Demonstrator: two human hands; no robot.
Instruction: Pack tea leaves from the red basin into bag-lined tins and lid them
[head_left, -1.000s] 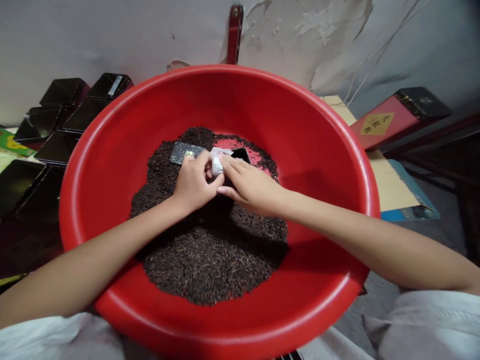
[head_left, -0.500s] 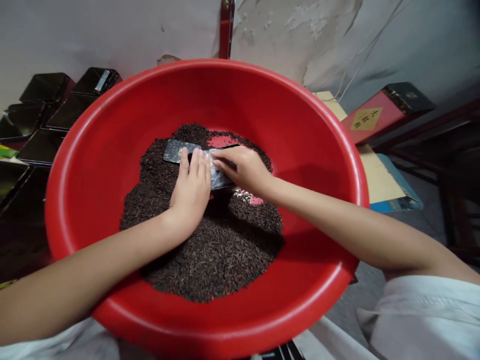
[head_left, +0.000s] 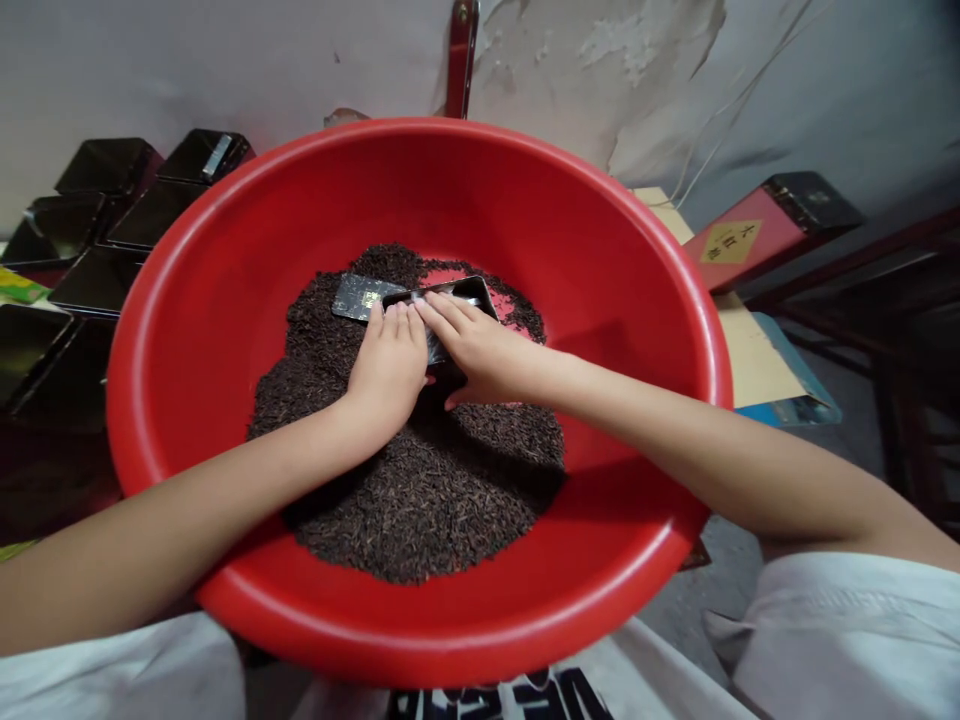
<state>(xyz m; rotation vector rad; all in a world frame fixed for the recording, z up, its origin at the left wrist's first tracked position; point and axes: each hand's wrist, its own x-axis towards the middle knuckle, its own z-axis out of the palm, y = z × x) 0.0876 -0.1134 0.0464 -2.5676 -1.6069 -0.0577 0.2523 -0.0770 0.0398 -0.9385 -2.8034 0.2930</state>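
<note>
Okay, left hand (head_left: 390,365) and right hand (head_left: 478,347) both flat, fingers outstretched, closed on nothing, resting on crinkled clear plastic film (head_left: 437,349) at the mouth of an open black rectangular metal tin (head_left: 490,297). Tin sits among loose dark dried leaves (head_left: 420,510) inside a big round red plastic basin (head_left: 645,300) (flat black rectangular lid (head_left: 354,297) just beside).

Muted light, murky edges

Subdued light, its source out of view, leaves pale glare along the rim of the red basin (head_left: 135,420). Deep shadow crosses the dark leaves (head_left: 420,520) beneath the arms (head_left: 202,508). Tins (head_left: 105,166) at far left look gloomy, and the grey wall (head_left: 555,110) darkens toward the far right. Wide-angle distortion stretches the edges; fine detail is soft.
</note>
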